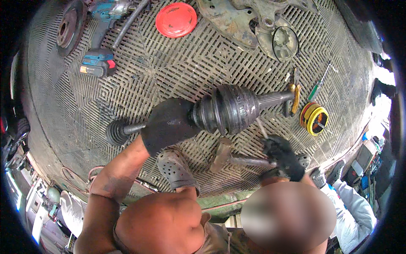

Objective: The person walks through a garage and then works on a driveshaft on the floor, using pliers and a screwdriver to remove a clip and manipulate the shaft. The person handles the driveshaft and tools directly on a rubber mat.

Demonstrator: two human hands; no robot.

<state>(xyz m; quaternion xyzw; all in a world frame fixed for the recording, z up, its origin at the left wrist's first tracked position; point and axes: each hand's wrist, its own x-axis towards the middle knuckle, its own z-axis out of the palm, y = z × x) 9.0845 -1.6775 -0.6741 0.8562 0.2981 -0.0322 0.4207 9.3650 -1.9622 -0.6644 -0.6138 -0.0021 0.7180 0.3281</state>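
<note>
My black-gloved left hand point(171, 122) is closed round a greasy CV axle point(234, 108), at the shaft beside its ribbed black boot. The axle lies across the view, its splined end pointing right and a smaller ribbed boot on the left. My right hand point(285, 156), also in a black glove, is closed on a thin pale rod-like tool point(261, 128). The rod's tip reaches the underside of the big joint; its handle is hidden in the glove. A hammer point(222, 155) is below the joint, its handle running to the right hand. Whether that hand touches the handle, I cannot tell.
Yellow-handled pliers point(295, 99), a green-handled pick point(314, 91) and a yellow roll point(314, 118) lie right on the grid mat point(139, 84). Farther off are a cordless impact wrench point(99, 42), brake disc point(69, 27), red lid point(176, 20) and steering knuckle point(270, 21).
</note>
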